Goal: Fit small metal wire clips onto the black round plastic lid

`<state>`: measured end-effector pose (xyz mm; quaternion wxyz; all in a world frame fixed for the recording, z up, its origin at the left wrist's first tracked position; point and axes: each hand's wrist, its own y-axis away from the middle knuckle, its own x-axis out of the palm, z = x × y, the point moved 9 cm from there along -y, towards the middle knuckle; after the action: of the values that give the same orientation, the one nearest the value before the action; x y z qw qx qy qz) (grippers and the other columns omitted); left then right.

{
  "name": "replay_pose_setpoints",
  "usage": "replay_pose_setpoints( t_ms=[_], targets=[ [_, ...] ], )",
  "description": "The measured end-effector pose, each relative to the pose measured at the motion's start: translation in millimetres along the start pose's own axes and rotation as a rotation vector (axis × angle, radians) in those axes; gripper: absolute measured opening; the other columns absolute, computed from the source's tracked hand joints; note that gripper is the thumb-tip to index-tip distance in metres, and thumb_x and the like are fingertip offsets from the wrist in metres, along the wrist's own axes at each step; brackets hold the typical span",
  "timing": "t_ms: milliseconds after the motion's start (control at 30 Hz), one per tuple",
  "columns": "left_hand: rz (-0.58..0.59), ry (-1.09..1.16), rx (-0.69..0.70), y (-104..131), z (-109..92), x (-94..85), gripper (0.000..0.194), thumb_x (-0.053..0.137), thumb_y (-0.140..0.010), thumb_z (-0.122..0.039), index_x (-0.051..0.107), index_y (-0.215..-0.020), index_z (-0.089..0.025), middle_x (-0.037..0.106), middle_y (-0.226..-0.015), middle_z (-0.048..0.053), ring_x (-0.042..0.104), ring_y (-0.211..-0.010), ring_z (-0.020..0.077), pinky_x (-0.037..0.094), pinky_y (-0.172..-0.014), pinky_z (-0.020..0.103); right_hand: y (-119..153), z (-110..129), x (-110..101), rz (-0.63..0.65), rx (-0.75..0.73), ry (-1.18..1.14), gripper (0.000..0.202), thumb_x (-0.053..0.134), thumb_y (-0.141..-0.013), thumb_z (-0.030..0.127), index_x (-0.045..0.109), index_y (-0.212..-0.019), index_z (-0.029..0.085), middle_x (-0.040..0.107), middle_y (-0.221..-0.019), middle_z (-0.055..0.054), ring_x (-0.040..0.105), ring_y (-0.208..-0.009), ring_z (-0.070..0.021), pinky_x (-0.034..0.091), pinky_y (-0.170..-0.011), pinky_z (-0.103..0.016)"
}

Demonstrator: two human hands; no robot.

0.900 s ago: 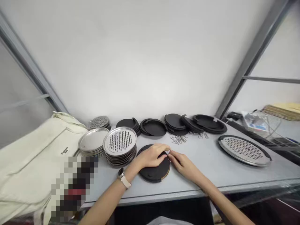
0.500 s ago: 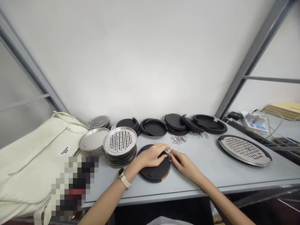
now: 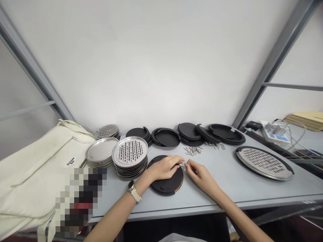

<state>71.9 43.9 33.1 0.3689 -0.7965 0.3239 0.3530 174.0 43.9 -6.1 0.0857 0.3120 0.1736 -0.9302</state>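
A round black disc (image 3: 165, 187) with a copper-coloured strip on its right edge lies on the grey table. My left hand (image 3: 165, 168) rests over the disc, its thumb and forefinger closed on a small silver metal ring (image 3: 184, 169) beside the disc's upper right edge. From the other side my right hand (image 3: 199, 173) pinches the same ring between closed fingertips. The ring's finer shape is partly hidden by the fingers. Just beyond the hands lies a loose pile of small metal hooks and rings (image 3: 193, 150).
Left of the disc stand a stack of slotted metal plates (image 3: 130, 153) and a stack of plain metal plates (image 3: 101, 151). Several black round trays (image 3: 166, 137) line the wall. An oval grater plate (image 3: 264, 163) lies right; a cream bag (image 3: 37, 161) covers the left end.
My right hand has shifted slightly up and right, and the metal ring between the hands has tilted. My left hand stays nearly in place on the disc.
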Motion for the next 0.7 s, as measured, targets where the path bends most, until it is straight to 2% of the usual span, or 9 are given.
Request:
replay_pose_setpoints(
  t_ms=[300, 500, 700],
  targets=[
    [-0.040, -0.082, -0.010, 0, -3, -6.0, 0.030, 0.047, -0.088, -0.012, 0.046, -0.117, -0.019, 0.056, -0.113, 0.008, 0.052, -0.108, 0.0207, 0.043, -0.097, 0.035, 0, -3, -2, -0.012, 0.013, 0.036, 0.030, 0.035, -0.095, 0.036, 0.034, -0.069, 0.021, 0.035, -0.060, 0.006, 0.034, -0.057, -0.0116, 0.029, -0.055, -0.023],
    [-0.050, -0.121, -0.058, 0, 1, -6.8, 0.033, 0.050, -0.086, -0.016, 0.045, -0.118, -0.018, 0.056, -0.100, 0.007, 0.054, -0.098, 0.0213, 0.046, -0.091, 0.036, 1, -2, 7, 0.086, -0.001, 0.037, 0.031, 0.033, -0.096, 0.036, 0.035, -0.069, 0.021, 0.040, -0.061, 0.005, 0.038, -0.057, -0.0118, 0.031, -0.056, -0.024],
    [-0.024, -0.140, -0.048, 0, -1, -6.5, 0.031, 0.045, -0.086, -0.014, 0.045, -0.117, -0.017, 0.055, -0.102, 0.008, 0.054, -0.098, 0.0210, 0.046, -0.087, 0.034, 2, 6, 11, 0.131, -0.029, 0.011, 0.030, 0.035, -0.095, 0.036, 0.039, -0.069, 0.020, 0.040, -0.060, 0.005, 0.036, -0.055, -0.0112, 0.031, -0.054, -0.024]
  ],
)
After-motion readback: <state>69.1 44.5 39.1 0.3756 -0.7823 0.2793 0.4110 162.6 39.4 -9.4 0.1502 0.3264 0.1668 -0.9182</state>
